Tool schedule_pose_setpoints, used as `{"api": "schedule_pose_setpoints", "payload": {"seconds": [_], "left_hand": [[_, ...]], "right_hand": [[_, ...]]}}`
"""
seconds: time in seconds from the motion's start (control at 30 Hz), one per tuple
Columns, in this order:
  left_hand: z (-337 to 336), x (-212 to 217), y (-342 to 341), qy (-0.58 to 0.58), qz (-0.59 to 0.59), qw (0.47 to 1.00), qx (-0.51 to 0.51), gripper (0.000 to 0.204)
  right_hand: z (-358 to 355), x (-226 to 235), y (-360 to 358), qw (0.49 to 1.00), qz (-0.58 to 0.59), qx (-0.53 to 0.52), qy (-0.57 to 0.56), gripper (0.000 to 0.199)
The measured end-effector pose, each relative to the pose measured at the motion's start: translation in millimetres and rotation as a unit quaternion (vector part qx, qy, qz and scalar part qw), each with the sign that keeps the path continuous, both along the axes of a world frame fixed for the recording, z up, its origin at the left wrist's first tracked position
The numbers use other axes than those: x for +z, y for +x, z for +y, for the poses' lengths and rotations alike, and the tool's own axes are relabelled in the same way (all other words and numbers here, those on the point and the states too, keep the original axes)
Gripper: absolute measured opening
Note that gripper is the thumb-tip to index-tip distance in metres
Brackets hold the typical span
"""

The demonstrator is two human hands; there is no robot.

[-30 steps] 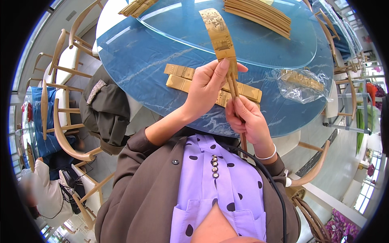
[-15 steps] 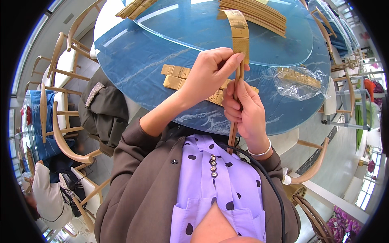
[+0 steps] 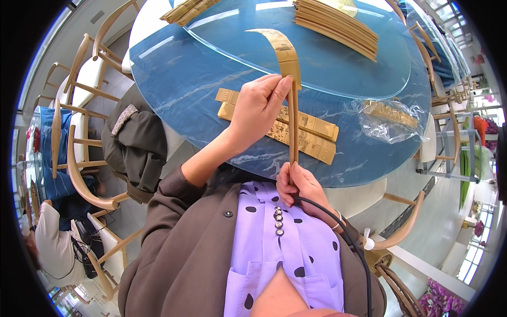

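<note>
Right hand [image 3: 302, 186] lowered, left hand [image 3: 257, 101] pinching gold strip [image 3: 288, 63]

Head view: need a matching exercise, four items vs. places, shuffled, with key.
1. Left hand
2. Right hand
3. Clear plastic bag
4. Gold strip stack

A. On the glass disc, upper right of the picture
B. On the held gold strip, close to the purple shirt
C. Higher on the held gold strip, below its curved end
D. On the blue table, right of both hands

Pairs: 1-C, 2-B, 3-D, 4-A
</note>
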State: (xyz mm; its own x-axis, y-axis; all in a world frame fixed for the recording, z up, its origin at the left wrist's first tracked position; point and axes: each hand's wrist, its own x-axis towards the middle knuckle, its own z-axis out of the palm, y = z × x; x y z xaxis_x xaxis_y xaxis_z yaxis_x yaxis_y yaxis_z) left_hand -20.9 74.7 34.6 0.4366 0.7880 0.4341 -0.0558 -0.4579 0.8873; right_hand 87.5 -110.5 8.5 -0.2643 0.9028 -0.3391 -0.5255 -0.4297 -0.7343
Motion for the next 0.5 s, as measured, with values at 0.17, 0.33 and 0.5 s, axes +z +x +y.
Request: {"api": "schedule_pose_setpoints", "payload": {"seconds": [0.17,0.33,0.5], "left_hand": [[11,5,2,0.024,-0.054,0.998,0.025,0.034],[24,16,-4,0.035,-0.061,0.997,0.018,0.037],[38,13,-15,-0.035,-0.083,0.996,-0.019,0.047]], "right_hand": [[19,8,5,0.996,-0.062,-0.05,0.048,0.044],[36,16,13,0.992,-0.083,-0.035,0.091,0.041],[34,34,22,0.997,-0.054,0.017,0.053,0.041]]}}
